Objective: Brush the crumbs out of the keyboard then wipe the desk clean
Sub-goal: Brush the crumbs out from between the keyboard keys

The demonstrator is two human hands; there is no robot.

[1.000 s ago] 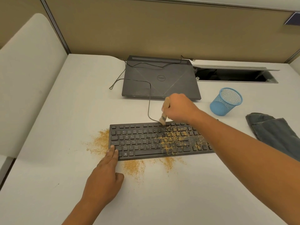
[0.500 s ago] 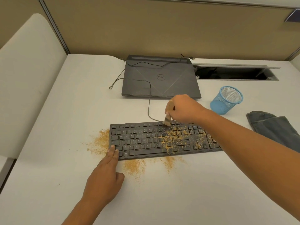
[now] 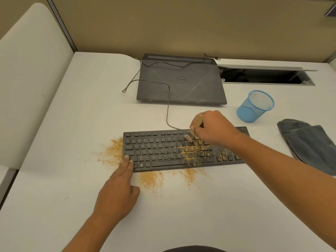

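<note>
We saw the right hand curled round a small wooden brush, its bristles on the upper key rows of the black keyboard, which lay mid-desk. That hand and forearm hid part of the keyboard's right end, and the fist swallowed most of the brush handle. The left hand lay flat, straight fingertips pressing the keyboard's seven o'clock corner. Brown crumbs coated the right-hand keys and lay on the desk at six and nine o'clock of the keyboard. A closed Dell laptop sat at twelve o'clock, a blue mesh cup at two, and a grey-blue cloth at three, clipped by the frame edge.
</note>
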